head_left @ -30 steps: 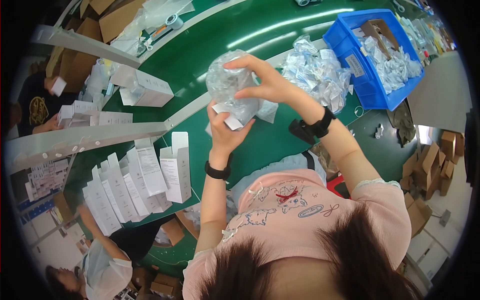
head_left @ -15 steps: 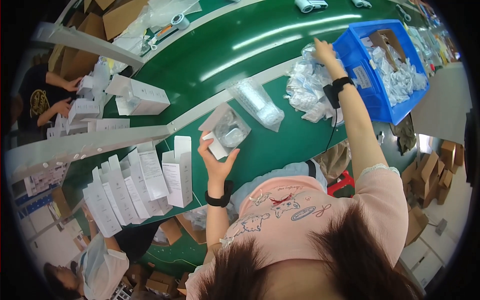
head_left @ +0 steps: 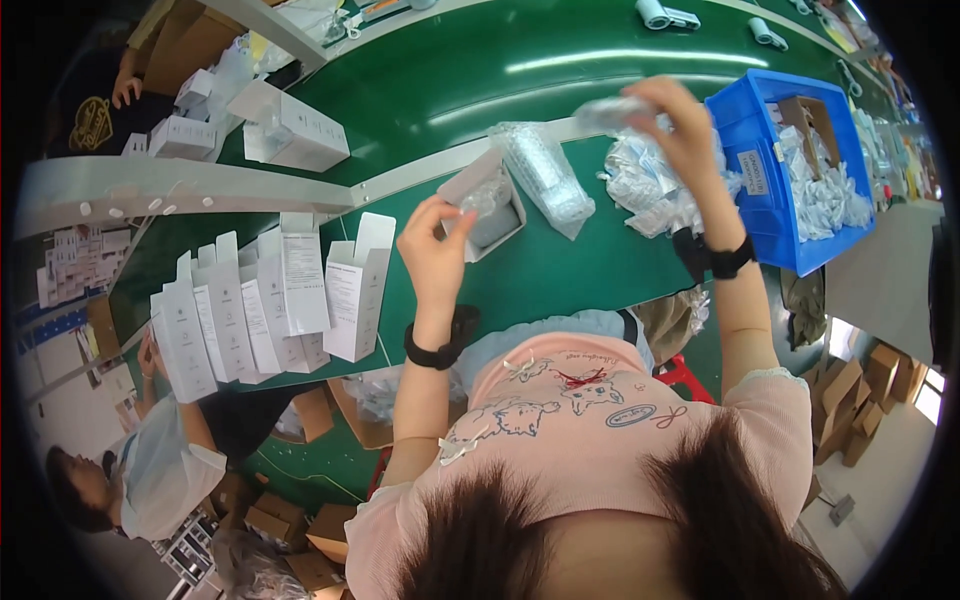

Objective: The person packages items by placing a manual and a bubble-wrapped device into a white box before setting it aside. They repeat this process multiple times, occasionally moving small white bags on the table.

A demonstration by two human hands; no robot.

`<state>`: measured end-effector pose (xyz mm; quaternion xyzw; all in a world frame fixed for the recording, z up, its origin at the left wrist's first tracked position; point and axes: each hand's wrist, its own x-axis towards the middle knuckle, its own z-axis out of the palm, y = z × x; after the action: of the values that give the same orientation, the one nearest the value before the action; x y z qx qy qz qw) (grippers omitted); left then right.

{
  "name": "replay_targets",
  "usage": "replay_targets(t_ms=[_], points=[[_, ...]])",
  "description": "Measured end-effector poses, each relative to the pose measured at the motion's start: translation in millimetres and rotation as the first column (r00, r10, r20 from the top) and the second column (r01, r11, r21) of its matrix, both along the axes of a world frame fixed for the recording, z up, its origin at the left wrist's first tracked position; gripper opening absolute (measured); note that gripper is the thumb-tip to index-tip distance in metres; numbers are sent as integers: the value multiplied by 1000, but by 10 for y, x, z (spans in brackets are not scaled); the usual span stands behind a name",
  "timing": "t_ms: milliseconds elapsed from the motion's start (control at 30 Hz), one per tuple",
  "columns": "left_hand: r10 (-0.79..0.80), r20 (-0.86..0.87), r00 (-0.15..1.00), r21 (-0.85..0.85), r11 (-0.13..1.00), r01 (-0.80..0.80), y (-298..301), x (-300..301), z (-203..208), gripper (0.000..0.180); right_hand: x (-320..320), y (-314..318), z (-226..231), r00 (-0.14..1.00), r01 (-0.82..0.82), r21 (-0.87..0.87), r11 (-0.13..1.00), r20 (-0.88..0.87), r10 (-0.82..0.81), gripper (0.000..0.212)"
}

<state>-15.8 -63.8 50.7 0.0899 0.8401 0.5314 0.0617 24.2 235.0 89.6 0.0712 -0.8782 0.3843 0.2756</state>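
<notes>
An open white box (head_left: 508, 228) sits tilted on the green table in front of me, its flap up. Inside, a clear plastic bag (head_left: 490, 200) covers a grey item. My left hand (head_left: 432, 248) grips the box's near-left edge, thumb across its opening. My right hand (head_left: 682, 125) is raised above a pile of plastic-bagged parts (head_left: 640, 190), its fingers closed on a small clear plastic bag (head_left: 608, 112); motion blurs the bag, so I cannot make out its contents. Between the box and the pile lies a bubble-wrap pack (head_left: 545, 178), touching neither hand.
Several upright white boxes (head_left: 262, 300) with open flaps stand to the left. A blue bin (head_left: 748, 180) of bagged parts is at the right. Past a metal rail (head_left: 400, 178) lies another open white box (head_left: 305, 130). Two other people work at the left.
My right hand has lifted off the pile with a small plastic bag, moving toward the box. The box has come down from a raised tilt, with my left hand still at its edge.
</notes>
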Motion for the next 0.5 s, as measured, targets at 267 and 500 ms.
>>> replay_targets(t_ms=[267, 500], points=[[-9, 176, 984, 305, 951, -46, -7, -158, -122, 13, -117, -1148, -112, 749, -586, 487, 648, 21, 662, 18], [-29, 92, 995, 365, 931, -7, -262, -170, -149, 30, -66, -1144, -181, 783, -604, 432, 670, 161, 601, 61]])
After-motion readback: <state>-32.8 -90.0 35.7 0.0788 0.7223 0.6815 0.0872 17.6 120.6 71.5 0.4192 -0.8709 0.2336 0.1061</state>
